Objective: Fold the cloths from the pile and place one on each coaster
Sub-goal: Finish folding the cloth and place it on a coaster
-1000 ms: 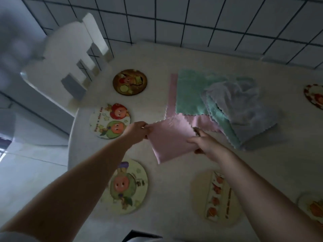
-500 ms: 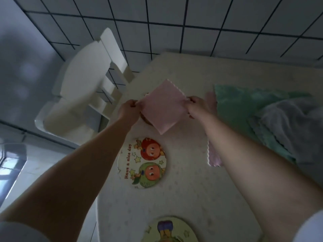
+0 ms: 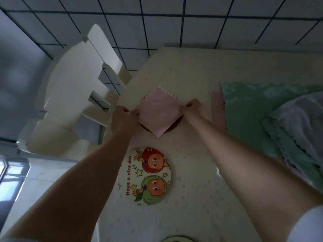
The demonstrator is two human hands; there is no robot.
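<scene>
**Folded pink cloth held over the far coaster**

Head view: the left hand (image 3: 122, 117) and right hand (image 3: 193, 109) each pinch an opposite corner of the folded pink cloth (image 3: 158, 112), which covers most of a dark coaster (image 3: 172, 128) on the table (image 3: 192, 198). Nearer lies a round coaster (image 3: 145, 175) reading "Have a nice day". The cloth pile (image 3: 272, 123), green, pink and grey, sits to the right. A white chair (image 3: 73, 95) stands left of the table, against a tiled wall (image 3: 157, 23).
</scene>
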